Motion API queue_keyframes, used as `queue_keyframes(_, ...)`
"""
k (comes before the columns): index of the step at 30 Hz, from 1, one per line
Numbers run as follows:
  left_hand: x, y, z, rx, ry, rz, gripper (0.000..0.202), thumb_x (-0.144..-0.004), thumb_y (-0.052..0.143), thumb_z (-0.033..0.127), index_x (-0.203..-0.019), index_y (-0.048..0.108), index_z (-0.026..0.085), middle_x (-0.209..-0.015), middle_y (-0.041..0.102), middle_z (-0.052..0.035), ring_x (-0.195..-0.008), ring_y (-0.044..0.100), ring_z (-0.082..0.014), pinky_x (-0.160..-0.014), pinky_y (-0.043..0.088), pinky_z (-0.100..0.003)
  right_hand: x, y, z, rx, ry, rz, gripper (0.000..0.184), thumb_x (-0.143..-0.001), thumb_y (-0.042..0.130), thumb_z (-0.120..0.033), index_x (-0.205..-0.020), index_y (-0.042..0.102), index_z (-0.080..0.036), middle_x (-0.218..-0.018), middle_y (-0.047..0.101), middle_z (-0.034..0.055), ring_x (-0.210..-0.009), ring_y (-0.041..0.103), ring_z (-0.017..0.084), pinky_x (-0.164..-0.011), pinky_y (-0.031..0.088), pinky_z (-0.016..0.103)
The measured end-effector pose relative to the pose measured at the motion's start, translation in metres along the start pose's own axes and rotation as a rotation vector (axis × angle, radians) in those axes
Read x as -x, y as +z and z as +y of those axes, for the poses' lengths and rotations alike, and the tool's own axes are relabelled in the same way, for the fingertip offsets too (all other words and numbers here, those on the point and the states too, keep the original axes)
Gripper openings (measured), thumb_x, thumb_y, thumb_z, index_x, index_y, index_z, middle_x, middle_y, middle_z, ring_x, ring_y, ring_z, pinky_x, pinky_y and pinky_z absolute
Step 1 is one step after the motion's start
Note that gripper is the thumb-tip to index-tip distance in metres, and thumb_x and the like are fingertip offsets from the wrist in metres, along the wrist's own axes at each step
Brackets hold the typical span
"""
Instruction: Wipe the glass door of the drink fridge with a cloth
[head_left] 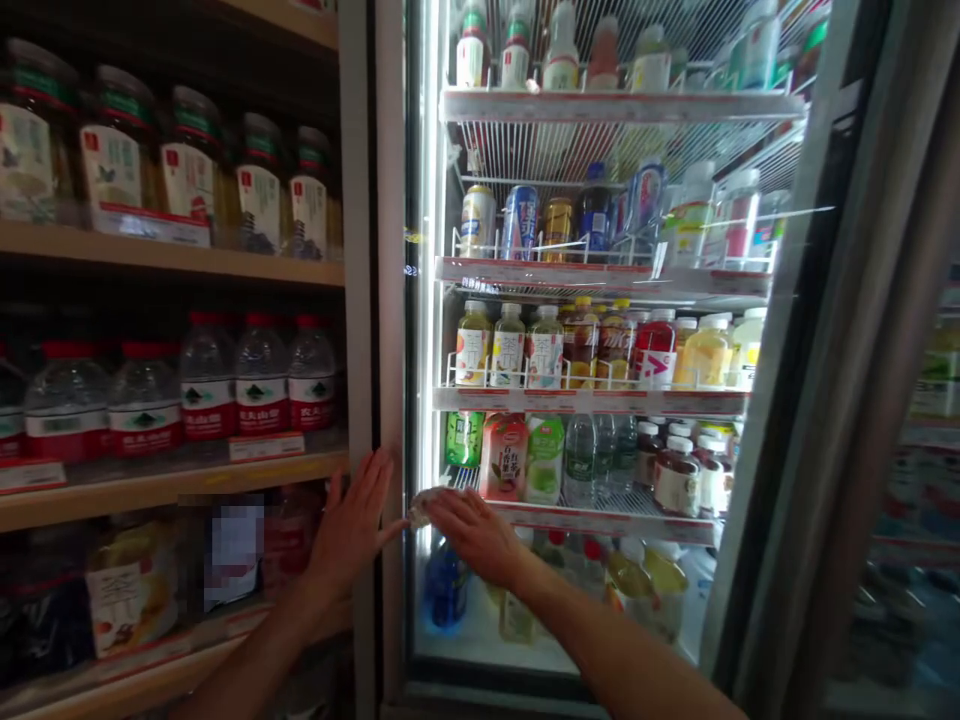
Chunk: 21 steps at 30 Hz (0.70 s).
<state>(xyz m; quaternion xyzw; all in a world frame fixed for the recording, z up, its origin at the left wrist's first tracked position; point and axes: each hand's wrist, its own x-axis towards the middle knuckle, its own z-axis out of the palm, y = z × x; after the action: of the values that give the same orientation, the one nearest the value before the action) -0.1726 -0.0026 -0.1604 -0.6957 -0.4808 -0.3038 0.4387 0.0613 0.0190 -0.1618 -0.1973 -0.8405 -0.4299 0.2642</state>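
My left hand [356,520] lies flat with its fingers stretched upward against the metal door frame [390,350], beside the wooden shelves. Under the fingers of my right hand [476,535] is a crumpled pale cloth [424,503], pressed at the left edge of the fridge's glass door. It is too blurred to tell whether it is fabric or paper. Behind the glass, near my right hand, stand a red drink bottle [504,458] and a green one [544,460]. A blue bottle [447,585] is lower down.
Lit fridge shelves [600,402] hold several rows of bottles and cans. On the left, wooden shelves [172,490] carry red-capped water bottles [210,385] and large tea bottles [112,160]. Another fridge door [900,400] with a thick metal edge is at the right.
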Motion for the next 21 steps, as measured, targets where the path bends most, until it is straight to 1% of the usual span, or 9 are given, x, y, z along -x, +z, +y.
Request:
queue_keyframes(2, 0.003, -0.001, 0.002, 0.007, -0.002, 0.004, 0.073, -0.088, 0.034, 0.053, -0.144, 0.016, 0.010, -0.143, 0.035, -0.0209, -0.133, 0.034, -0.0313, -0.107, 0.021, -0.056, 0.024, -0.002, 0.003, 0.000, -0.045, -0.005, 0.042, -0.089, 0.040, -0.018, -0.131, 0.046, -0.017, -0.145, 0.039, 0.0031, -0.134, 0.033, 0.017, -0.110, 0.031, 0.037)
queue_keyframes(3, 0.003, -0.001, 0.005, 0.014, -0.003, 0.012, 0.075, -0.088, 0.035, 0.054, -0.144, 0.016, 0.010, -0.143, 0.035, -0.0211, -0.133, 0.034, -0.0314, -0.107, 0.022, -0.056, 0.032, -0.006, 0.010, 0.017, -0.016, 0.007, 0.043, -0.088, 0.042, -0.017, -0.131, 0.047, -0.018, -0.144, 0.040, 0.0034, -0.134, 0.033, 0.018, -0.111, 0.028, 0.039)
queue_keyframes(7, -0.017, 0.002, 0.033, 0.045, 0.018, 0.053, 0.077, -0.086, 0.039, 0.054, -0.144, 0.015, 0.009, -0.142, 0.035, -0.0215, -0.132, 0.035, -0.0314, -0.107, 0.022, -0.055, 0.053, -0.029, 0.051, 0.126, 0.246, 0.097, 0.047, -0.086, 0.044, -0.013, -0.133, 0.045, -0.020, -0.141, 0.045, 0.0058, -0.139, 0.023, 0.022, -0.114, 0.013, 0.050)
queue_keyframes(9, -0.031, 0.004, 0.054, 0.061, 0.040, 0.067, 0.076, -0.086, 0.041, 0.053, -0.144, 0.017, 0.010, -0.142, 0.037, -0.0211, -0.133, 0.035, -0.0300, -0.108, 0.021, -0.053, 0.069, -0.036, 0.057, 0.155, 0.295, 0.107, 0.046, -0.085, 0.045, -0.012, -0.130, 0.048, -0.020, -0.141, 0.045, 0.0055, -0.140, 0.018, 0.022, -0.115, 0.009, 0.050)
queue_keyframes(13, -0.056, 0.007, 0.094, 0.129, 0.092, 0.085, 0.073, -0.084, 0.046, 0.051, -0.142, 0.024, 0.012, -0.141, 0.040, -0.0185, -0.135, 0.031, -0.0270, -0.111, 0.017, -0.050, 0.106, -0.046, 0.061, 0.160, 0.181, 0.048, 0.046, -0.083, 0.047, -0.011, -0.127, 0.051, -0.023, -0.141, 0.044, 0.0023, -0.140, 0.018, 0.018, -0.116, 0.010, 0.045)
queue_keyframes(15, -0.066, 0.008, 0.110, 0.159, 0.114, 0.101, 0.075, -0.084, 0.047, 0.052, -0.142, 0.024, 0.012, -0.141, 0.040, -0.0181, -0.136, 0.028, -0.0264, -0.112, 0.015, -0.049, 0.115, -0.053, 0.074, 0.174, 0.263, 0.065, 0.050, -0.082, 0.046, -0.009, -0.130, 0.049, -0.023, -0.141, 0.044, 0.0039, -0.140, 0.019, 0.018, -0.116, 0.011, 0.046)
queue_keyframes(18, -0.078, 0.011, 0.131, 0.204, 0.137, 0.103, 0.079, -0.082, 0.049, 0.054, -0.143, 0.021, 0.011, -0.141, 0.039, -0.0184, -0.137, 0.026, -0.0257, -0.113, 0.013, -0.049, 0.124, -0.064, 0.095, 0.229, 0.499, 0.162, 0.053, -0.082, 0.044, -0.008, -0.134, 0.045, -0.022, -0.141, 0.045, 0.0076, -0.140, 0.020, 0.020, -0.114, 0.013, 0.051)
queue_keyframes(19, -0.081, 0.012, 0.137, 0.220, 0.145, 0.102, 0.081, -0.081, 0.050, 0.054, -0.143, 0.022, 0.011, -0.141, 0.040, -0.0182, -0.137, 0.026, -0.0256, -0.113, 0.012, -0.049, 0.128, -0.066, 0.097, 0.243, 0.527, 0.182, 0.053, -0.083, 0.043, -0.008, -0.133, 0.045, -0.022, -0.140, 0.045, 0.0080, -0.140, 0.021, 0.020, -0.114, 0.014, 0.051)
queue_keyframes(21, -0.085, 0.015, 0.149, 0.240, 0.167, 0.110, 0.081, -0.080, 0.052, 0.055, -0.143, 0.024, 0.012, -0.140, 0.042, -0.0173, -0.137, 0.025, -0.0254, -0.113, 0.012, -0.048, 0.141, -0.066, 0.090, 0.238, 0.474, 0.163, 0.050, -0.082, 0.042, -0.007, -0.130, 0.049, -0.022, -0.139, 0.047, 0.0065, -0.139, 0.022, 0.020, -0.115, 0.014, 0.048)
